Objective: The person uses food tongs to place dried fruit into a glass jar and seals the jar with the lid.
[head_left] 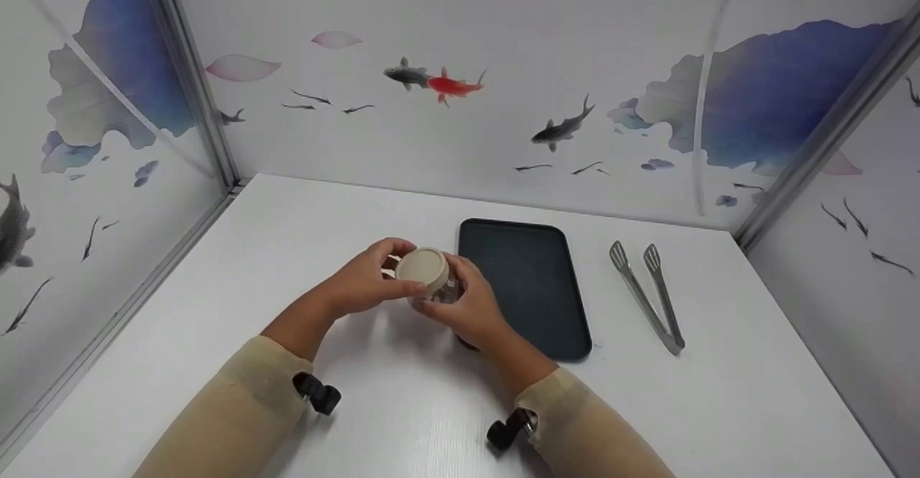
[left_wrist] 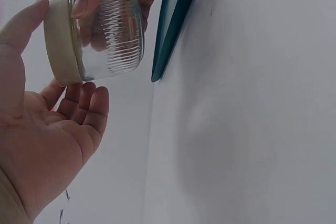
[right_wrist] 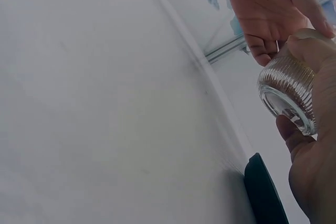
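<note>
A ribbed clear glass jar (left_wrist: 123, 30) with a beige lid (head_left: 422, 268) is held up above the table between both hands. My left hand (head_left: 363, 280) holds the lid, its thumb on the near side and fingers around the far side. My right hand (head_left: 478, 305) grips the glass body from the right. In the left wrist view the lid sits on the jar's mouth, with the right fingers wrapped round the glass. From the right wrist view the jar's ribbed wall and round base show, partly hidden by the right hand.
A dark green tray (head_left: 528, 291) lies flat on the white table (head_left: 402, 406), just right of the hands. Farther right lie metal tongs (head_left: 650, 302), their arms spread. White panels (head_left: 460, 147) printed with fish and leaves enclose the table at the back and sides.
</note>
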